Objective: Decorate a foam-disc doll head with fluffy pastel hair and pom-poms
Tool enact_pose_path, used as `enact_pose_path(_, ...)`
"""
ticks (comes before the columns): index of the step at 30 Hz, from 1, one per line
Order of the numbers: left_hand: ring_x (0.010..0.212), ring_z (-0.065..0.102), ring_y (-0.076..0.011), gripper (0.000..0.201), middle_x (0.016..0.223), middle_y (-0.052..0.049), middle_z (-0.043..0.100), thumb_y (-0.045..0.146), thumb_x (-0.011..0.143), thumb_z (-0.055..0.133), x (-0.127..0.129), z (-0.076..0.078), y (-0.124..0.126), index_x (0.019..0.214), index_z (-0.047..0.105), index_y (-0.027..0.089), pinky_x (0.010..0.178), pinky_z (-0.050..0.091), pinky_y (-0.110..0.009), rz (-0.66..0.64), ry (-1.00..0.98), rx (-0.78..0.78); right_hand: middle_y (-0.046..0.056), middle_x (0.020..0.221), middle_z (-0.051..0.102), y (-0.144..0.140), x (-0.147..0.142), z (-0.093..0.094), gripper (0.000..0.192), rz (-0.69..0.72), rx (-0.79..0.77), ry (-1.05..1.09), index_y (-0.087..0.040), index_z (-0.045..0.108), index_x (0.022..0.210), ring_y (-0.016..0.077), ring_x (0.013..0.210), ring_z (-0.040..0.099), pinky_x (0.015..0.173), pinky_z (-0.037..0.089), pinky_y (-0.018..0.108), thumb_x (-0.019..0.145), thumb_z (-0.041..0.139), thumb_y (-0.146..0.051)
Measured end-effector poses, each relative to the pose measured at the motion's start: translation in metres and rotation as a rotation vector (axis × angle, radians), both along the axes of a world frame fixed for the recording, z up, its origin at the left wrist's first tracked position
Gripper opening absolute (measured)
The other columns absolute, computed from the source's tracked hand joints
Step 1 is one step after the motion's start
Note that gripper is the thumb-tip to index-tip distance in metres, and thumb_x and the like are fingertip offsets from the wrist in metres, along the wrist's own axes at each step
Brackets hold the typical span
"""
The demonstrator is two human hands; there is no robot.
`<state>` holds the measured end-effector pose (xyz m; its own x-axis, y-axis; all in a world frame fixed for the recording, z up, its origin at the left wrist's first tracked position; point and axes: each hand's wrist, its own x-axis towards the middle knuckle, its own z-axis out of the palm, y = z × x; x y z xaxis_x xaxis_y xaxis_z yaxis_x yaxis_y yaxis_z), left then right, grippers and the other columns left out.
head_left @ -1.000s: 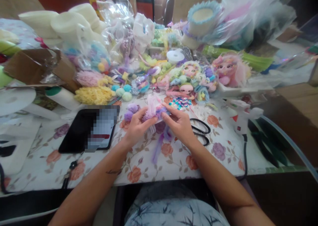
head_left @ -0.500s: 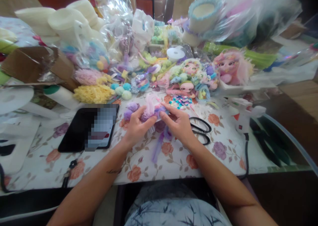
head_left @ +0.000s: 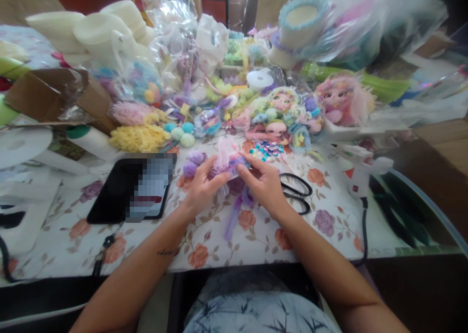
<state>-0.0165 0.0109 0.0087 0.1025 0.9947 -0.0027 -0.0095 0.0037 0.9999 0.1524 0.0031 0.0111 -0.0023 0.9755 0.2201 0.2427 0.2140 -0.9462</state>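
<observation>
Both of my hands pinch a small pink and purple tulle bundle [head_left: 227,160] just above the flowered tablecloth [head_left: 219,240]. My left hand [head_left: 202,186] grips its left side, and my right hand [head_left: 263,184] grips its right side. A purple ribbon tail [head_left: 234,216] hangs from the bundle down onto the cloth between my wrists. A purple pom-pom [head_left: 193,163] lies just left of the bundle.
Black scissors [head_left: 297,192] lie right of my right hand. A black phone [head_left: 131,189] rests to the left. A white glue gun [head_left: 360,173] sits at the right with its black cord. Dolls [head_left: 280,111], sequins [head_left: 266,149], yarn, foam rings and plastic bags crowd the back.
My hands and the bundle stay almost still; the fingers shift slightly on the tulle. The view has drifted a little.
</observation>
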Motion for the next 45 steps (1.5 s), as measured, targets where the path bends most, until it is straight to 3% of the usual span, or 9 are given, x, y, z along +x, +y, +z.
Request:
enact_pose_path(3,0.113,0.064,-0.0314,0.048,0.115,-0.009,0.073,0.033,0.074,0.074,0.0015,0.0037,-0.0008,0.119,0.068,0.017,0.102,0.048,-0.044,-0.002,0.057,0.028,0.005,0.129,0.071,0.0001,-0.0005,-0.0013,0.042,-0.004,0.008,-0.005,-0.021,0.073,0.122,0.0286,0.119,0.067,0.100,0.055,0.042,0.087,0.065,-0.043)
enact_pose_path(8,0.098,0.068,-0.0262,0.038,0.106,-0.008,0.075,0.032,0.076,0.072,0.0025,0.0070,-0.0010,0.109,0.069,0.015,0.091,0.052,-0.038,-0.010,0.109,0.046,0.003,0.128,0.071,-0.0013,-0.0020,-0.0001,0.039,-0.008,0.025,-0.036,-0.024,0.073,0.121,0.0278,0.119,0.067,0.100,0.056,0.042,0.088,0.065,-0.042)
enact_pose_path(15,0.092,0.069,-0.0240,0.039,0.103,-0.007,0.075,0.025,0.070,0.075,0.0039,0.0080,0.0003,0.107,0.070,0.015,0.086,0.053,-0.035,-0.020,-0.060,-0.092,0.005,0.129,0.070,-0.0044,-0.0032,0.0013,0.040,-0.019,0.047,-0.093,-0.022,0.072,0.122,0.0262,0.123,0.065,0.103,0.054,0.041,0.087,0.064,-0.038)
enact_pose_path(27,0.100,0.069,-0.0271,0.045,0.112,-0.009,0.074,0.024,0.067,0.080,0.0034,0.0041,0.0015,0.110,0.070,0.016,0.089,0.053,-0.036,-0.058,-0.156,-0.169,0.004,0.130,0.070,-0.0045,-0.0013,-0.0006,0.039,-0.014,0.037,-0.106,-0.025,0.072,0.123,0.0266,0.122,0.065,0.104,0.053,0.042,0.087,0.066,-0.040)
enact_pose_path(39,0.110,0.066,-0.0337,0.053,0.108,-0.011,0.074,0.029,0.066,0.080,0.0010,0.0037,-0.0003,0.115,0.067,0.015,0.096,0.051,-0.045,0.008,-0.081,-0.208,0.002,0.128,0.071,-0.0036,-0.0037,0.0002,0.040,-0.037,0.013,-0.076,-0.026,0.073,0.121,0.0265,0.117,0.068,0.100,0.055,0.041,0.085,0.068,-0.043)
enact_pose_path(45,0.106,0.067,-0.0305,0.048,0.115,-0.012,0.072,0.027,0.068,0.077,0.0021,0.0025,0.0000,0.112,0.064,0.014,0.093,0.051,-0.041,-0.008,-0.083,-0.204,0.005,0.129,0.071,-0.0039,-0.0047,0.0003,0.039,-0.038,0.024,-0.082,-0.024,0.073,0.121,0.0274,0.119,0.067,0.103,0.053,0.043,0.086,0.067,-0.042)
